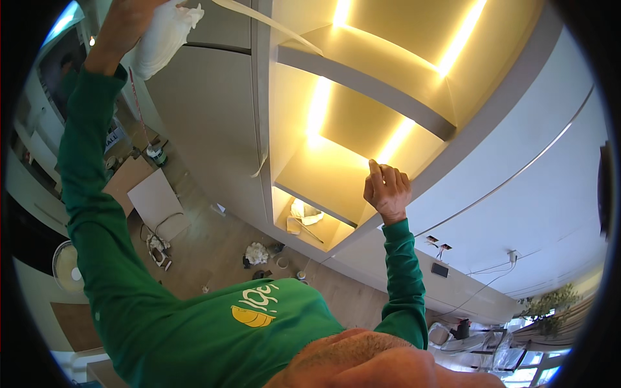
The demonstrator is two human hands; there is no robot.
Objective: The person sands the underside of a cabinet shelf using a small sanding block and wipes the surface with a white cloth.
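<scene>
Hanging at far left, a white crumpled bundle (165, 40) could fall if the left hand (125, 29) slackens; it lies just right of that hand, whose partly cropped fingers appear clasped on it. The right hand (388, 191) curls before the lit shelving (369, 81); I cannot tell whether it holds anything.

Green long-sleeved top (184, 326), yellow emblem (252, 316)

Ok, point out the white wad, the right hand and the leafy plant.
White wad (163, 42): head view, middle of its crumpled side.
Right hand (389, 191): head view, middle of the hand.
Leafy plant (550, 302): head view, its foliage.
</scene>
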